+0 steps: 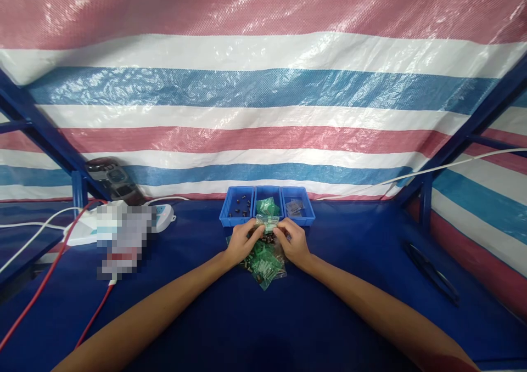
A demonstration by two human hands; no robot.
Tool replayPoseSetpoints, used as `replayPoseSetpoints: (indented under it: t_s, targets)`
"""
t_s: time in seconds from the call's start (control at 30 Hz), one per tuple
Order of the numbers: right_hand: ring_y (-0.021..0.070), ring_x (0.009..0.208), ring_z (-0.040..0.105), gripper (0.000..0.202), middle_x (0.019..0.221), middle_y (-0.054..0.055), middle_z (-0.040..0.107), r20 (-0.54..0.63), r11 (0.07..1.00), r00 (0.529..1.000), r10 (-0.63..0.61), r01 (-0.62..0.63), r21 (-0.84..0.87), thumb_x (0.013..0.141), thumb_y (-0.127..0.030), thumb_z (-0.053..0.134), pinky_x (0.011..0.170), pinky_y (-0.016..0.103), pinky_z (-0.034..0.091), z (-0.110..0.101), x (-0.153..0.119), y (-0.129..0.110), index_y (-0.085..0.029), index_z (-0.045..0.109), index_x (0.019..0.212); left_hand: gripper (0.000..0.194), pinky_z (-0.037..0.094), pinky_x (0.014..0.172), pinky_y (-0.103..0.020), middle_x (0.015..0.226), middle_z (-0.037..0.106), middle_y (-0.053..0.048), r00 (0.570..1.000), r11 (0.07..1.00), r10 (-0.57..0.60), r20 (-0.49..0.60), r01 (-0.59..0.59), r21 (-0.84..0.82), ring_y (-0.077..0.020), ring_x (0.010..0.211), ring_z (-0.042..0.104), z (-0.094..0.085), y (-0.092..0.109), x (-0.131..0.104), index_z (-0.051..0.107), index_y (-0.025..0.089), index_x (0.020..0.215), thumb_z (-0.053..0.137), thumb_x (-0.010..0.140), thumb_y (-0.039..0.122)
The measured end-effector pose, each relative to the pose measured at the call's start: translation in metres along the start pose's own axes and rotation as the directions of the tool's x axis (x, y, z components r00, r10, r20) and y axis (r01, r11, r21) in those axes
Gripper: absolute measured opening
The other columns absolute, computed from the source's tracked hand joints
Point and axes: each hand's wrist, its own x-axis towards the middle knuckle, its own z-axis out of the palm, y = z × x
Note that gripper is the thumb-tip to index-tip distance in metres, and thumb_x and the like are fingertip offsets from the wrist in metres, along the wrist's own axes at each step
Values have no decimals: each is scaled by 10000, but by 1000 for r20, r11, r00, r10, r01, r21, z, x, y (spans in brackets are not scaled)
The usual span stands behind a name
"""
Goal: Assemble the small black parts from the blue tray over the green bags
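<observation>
Between my two hands a small clear plastic bag [267, 221] is stretched, just in front of the blue bins. My left hand [242, 240] pinches its left side and my right hand [293, 240] pinches its right side. Below them on the blue table lies a pile of clear and green bags [265, 262] with small dark parts. The left blue bin [223, 215] holds several small dark parts. Green-tinted bags [267, 206] lie in the middle bin [268, 190]. Clear bags or flat pieces [294, 207] are in the right bin [310, 215].
At the left are a white power strip [165, 217], a pixelated object [127, 240], red and white cables and a black device [115, 180]. Dark glasses or a similar object [432, 273] rest at the right. A striped sheet [263, 97] hangs behind the blue table [349, 251].
</observation>
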Motion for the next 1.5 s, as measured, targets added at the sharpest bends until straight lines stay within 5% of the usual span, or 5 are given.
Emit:
replayPoseSetpoints:
  t_s: [0.4, 0.67, 0.87, 1.2, 1.5]
  targets:
    - [124, 570, 444, 225, 638, -4, 458, -36, 999, 999, -33, 34, 11, 907, -283, 495, 547, 254, 355, 1, 0, 2, -177, 535, 713, 270, 457, 584, -224, 645, 638, -10, 999, 995, 50, 13, -51, 85, -141, 590, 594, 4, -6, 0, 646, 154, 885, 526, 865, 395]
    - [125, 560, 456, 230, 625, -1, 475, -43, 998, 997, -59, 60, 12, 901, -283, 498, 534, 252, 369, 2, 1, 0, -173, 559, 709, 251, 467, 624, -233, 707, 658, -23, 998, 996, 68, 13, -69, 52, -145, 644, 611, 2, -8, -1, 639, 151, 821, 507, 883, 354]
    - [138, 579, 471, 197, 642, 13, 497, -14, 999, 999, -49, 49, 9, 903, -281, 489, 546, 265, 394, -1, 1, -4, -180, 579, 759, 255, 482, 697, -266, 879, 657, -54, 999, 998, 33, -21, -31, 55, -167, 759, 615, 0, -1, 0, 574, 157, 1018, 523, 874, 360]
    - [135, 571, 463, 178, 662, 8, 477, 7, 999, 999, -33, 33, 28, 896, -309, 485, 554, 263, 397, -3, 1, -4, -179, 562, 802, 185, 469, 725, -261, 856, 641, -54, 986, 987, 162, 34, -163, 6, -158, 783, 605, 3, -1, 2, 605, 160, 920, 488, 898, 301]
    - [126, 552, 440, 207, 624, -4, 451, 14, 999, 999, -51, 51, -14, 886, -303, 498, 528, 252, 380, -2, -1, -3, -188, 521, 716, 215, 459, 663, -230, 822, 655, -32, 997, 995, 69, 38, -72, 72, -136, 702, 603, 3, -4, -1, 593, 158, 957, 493, 891, 336]
